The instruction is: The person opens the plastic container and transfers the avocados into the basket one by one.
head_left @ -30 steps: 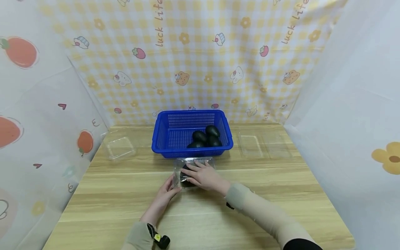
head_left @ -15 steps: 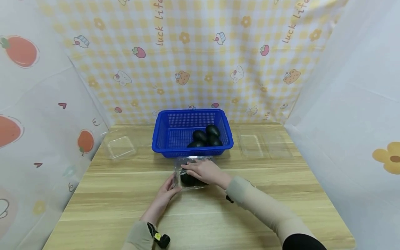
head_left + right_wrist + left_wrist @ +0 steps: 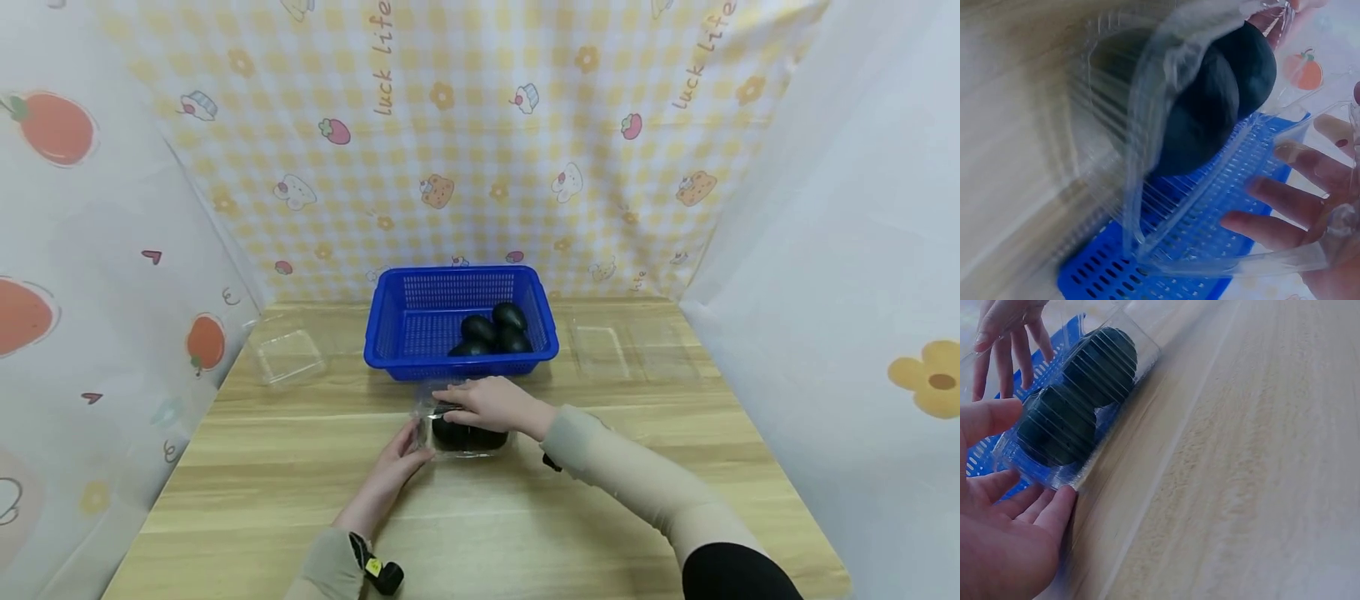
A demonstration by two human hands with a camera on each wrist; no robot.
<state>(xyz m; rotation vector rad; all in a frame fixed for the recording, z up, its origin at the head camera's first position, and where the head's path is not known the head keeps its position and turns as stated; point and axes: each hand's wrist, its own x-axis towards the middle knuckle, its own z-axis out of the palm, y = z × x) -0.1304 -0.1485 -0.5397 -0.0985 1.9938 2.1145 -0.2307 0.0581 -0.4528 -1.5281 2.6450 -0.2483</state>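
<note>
Left hand [image 3: 393, 467] nearest the camera: fingers straight and relaxed, fingertips [image 3: 1060, 506] against the left end of the clear ribbed plastic clamshell box [image 3: 463, 427], gripping nothing. Box sits on the light wooden table [image 3: 480, 517], just in front of the blue perforated plastic basket [image 3: 420, 312], with two dark round avocados [image 3: 1079, 400] inside. Right hand [image 3: 495, 404] on top: fingers gently curved, holding the box's half-raised clear lid [image 3: 1210, 200]. Basket holds more dark avocados [image 3: 491, 329]. Empty clear trays lie far left [image 3: 288, 354] and far right [image 3: 600, 346].
</note>
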